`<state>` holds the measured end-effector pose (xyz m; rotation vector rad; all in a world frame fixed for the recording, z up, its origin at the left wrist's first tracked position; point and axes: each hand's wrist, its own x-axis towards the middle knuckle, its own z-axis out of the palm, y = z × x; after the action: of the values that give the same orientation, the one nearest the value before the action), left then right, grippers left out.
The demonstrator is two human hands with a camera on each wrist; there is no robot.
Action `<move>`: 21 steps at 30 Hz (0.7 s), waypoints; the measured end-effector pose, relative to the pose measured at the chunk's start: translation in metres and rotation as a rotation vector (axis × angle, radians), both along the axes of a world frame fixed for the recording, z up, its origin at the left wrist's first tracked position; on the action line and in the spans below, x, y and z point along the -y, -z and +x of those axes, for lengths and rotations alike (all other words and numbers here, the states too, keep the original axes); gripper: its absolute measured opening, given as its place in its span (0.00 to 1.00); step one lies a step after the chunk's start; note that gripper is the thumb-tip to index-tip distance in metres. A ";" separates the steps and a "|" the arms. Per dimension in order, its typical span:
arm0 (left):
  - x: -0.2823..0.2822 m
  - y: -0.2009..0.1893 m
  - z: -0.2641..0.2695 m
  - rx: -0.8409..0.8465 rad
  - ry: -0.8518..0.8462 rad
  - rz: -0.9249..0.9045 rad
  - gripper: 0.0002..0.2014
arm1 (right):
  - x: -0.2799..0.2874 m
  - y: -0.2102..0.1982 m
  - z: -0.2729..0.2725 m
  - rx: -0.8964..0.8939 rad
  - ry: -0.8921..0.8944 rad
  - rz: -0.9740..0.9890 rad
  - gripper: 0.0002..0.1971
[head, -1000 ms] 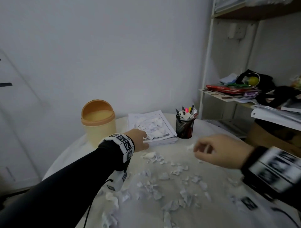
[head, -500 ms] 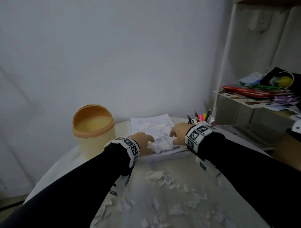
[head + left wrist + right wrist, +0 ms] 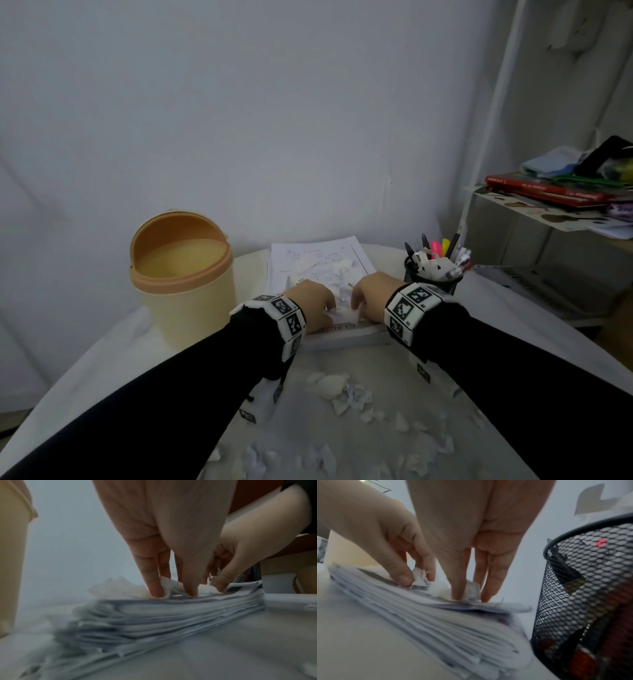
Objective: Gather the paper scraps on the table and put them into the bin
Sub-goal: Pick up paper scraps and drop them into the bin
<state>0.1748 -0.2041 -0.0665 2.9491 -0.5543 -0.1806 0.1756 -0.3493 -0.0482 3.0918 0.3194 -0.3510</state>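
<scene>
A plain pale wall (image 3: 274,120) fills the background above a round table (image 3: 113,359) under a light cloth. At right stands a white metal shelving unit (image 3: 493,113), its shelf (image 3: 507,205) stacked with red books (image 3: 544,192) and folded items. The light is dim and even.

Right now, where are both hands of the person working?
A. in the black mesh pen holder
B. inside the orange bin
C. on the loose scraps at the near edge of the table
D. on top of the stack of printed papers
D: the left hand and the right hand press fingertips into crumpled scraps lying on the paper stack, between the bin and the pen holder.
</scene>
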 end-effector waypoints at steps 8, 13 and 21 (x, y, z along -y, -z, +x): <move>-0.009 -0.004 -0.002 0.066 -0.022 -0.113 0.12 | 0.003 0.000 -0.004 0.059 -0.007 0.030 0.15; -0.012 -0.014 -0.009 0.103 -0.002 -0.180 0.12 | 0.007 -0.014 -0.011 0.089 0.023 0.064 0.16; -0.023 -0.043 -0.030 0.220 0.026 -0.276 0.11 | 0.012 -0.043 -0.040 0.218 0.043 0.149 0.16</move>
<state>0.1450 -0.1815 -0.0236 2.7080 -0.5916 0.2049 0.1358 -0.3616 -0.0048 3.2450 0.2859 0.0126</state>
